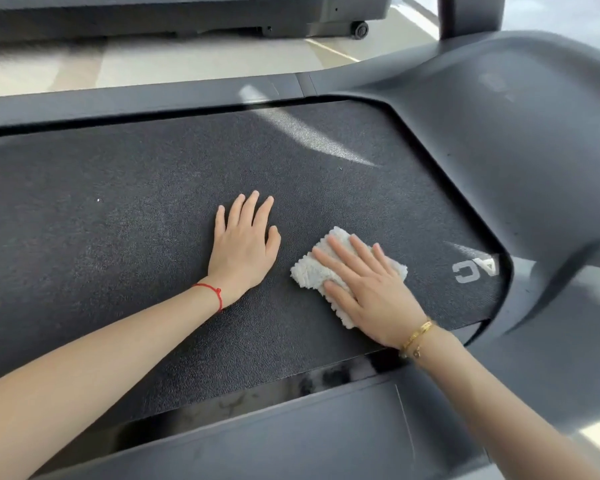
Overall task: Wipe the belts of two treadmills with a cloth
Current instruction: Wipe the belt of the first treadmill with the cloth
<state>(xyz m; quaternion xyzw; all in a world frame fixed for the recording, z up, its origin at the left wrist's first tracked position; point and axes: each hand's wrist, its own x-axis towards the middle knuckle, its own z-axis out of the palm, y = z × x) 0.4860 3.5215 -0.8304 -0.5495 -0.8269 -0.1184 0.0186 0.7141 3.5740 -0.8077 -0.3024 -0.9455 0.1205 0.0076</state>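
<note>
The right hand (368,289) lies flat, fingers straight and slightly spread, pressing a white fluffy cloth (329,271) down onto the black textured treadmill belt (118,237); nothing is curled round the cloth, the palm and fingers simply bear on it. The cloth sits folded on the belt's right part, near the grey motor cover (499,133) and just left of the pale lettering (471,270) printed on the belt. The left hand (245,247) rests open and flat on the bare belt just beside the cloth, not touching it, holding nothing. A red string bracelet (215,294) circles the left wrist, a gold bangle (416,337) the right. A second treadmill (187,15) stands beyond, across pale floor (153,60).
</note>
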